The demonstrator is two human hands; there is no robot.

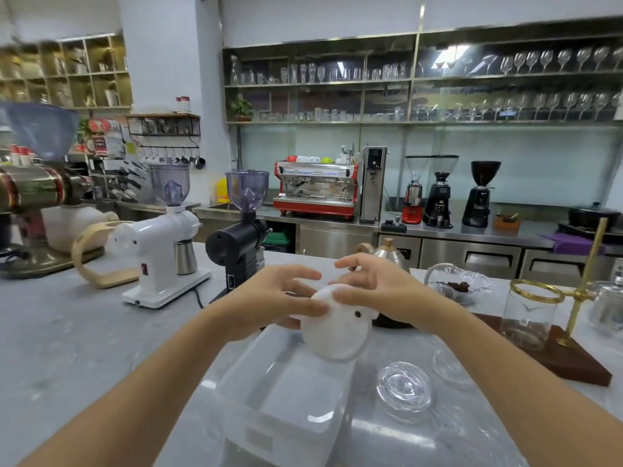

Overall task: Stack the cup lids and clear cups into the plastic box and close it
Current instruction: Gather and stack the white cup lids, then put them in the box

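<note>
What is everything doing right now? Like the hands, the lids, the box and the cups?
Left hand: holds the white lids from the left.
Right hand: fingers curled on the lids' top right.
White cup lids: stacked, tilted, held above the box.
Plastic box: open, on the counter.
Clear cup: standing on the counter, right of the box, untouched.

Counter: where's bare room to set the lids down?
Bare marble lies left of the plastic box, in front of the white grinder. A narrower strip runs between the box and the clear cups. Crowded on the right: wooden stand, glassware, kettle. Both hands hold the lids over the box.
</note>
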